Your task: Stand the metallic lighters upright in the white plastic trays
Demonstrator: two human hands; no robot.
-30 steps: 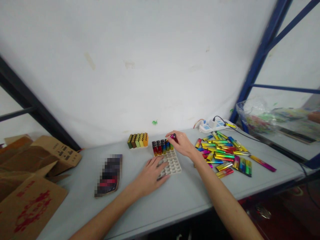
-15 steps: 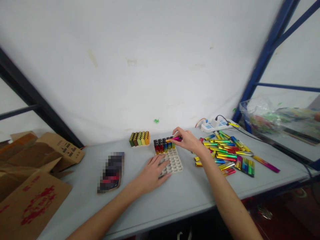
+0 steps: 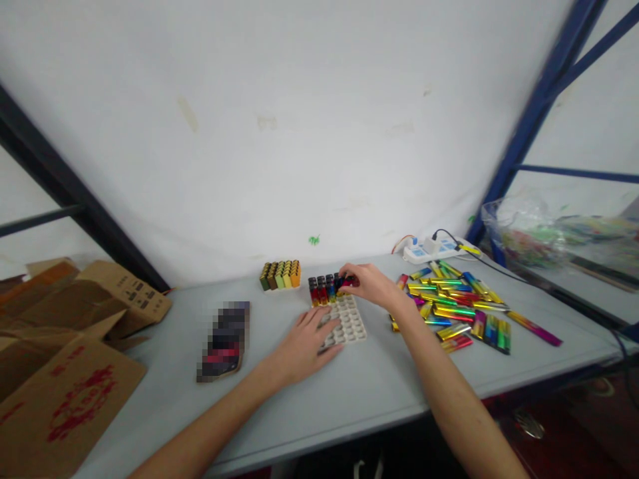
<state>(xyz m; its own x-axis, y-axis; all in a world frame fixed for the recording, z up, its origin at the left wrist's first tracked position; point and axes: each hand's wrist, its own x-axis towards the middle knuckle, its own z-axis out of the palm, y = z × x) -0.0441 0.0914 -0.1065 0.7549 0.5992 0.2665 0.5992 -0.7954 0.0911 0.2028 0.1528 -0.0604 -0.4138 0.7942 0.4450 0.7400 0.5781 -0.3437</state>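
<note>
A white tray with rows of holes (image 3: 351, 326) lies on the table, and several shiny lighters with black tops (image 3: 322, 293) stand upright in its far rows. Across the tray's left edge rests my left hand (image 3: 312, 339), fingers spread and flat, holding nothing. My right hand (image 3: 367, 283) is at the tray's far right corner, its fingers pinched on a dark pink and gold lighter (image 3: 351, 281) beside the standing ones. My fingers hide part of that lighter and its lower end.
A loose pile of metallic lighters (image 3: 449, 303) lies to the right. Behind it sits a power strip (image 3: 433, 250). A block of green, yellow and orange lighters (image 3: 280, 275) stands near the wall. At left are a blurred-out phone (image 3: 225, 340) and cardboard boxes (image 3: 100, 392).
My right hand has brought the lighter down to the tray's far row, turning it from lying sideways to more upright. My left hand stays on the tray.
</note>
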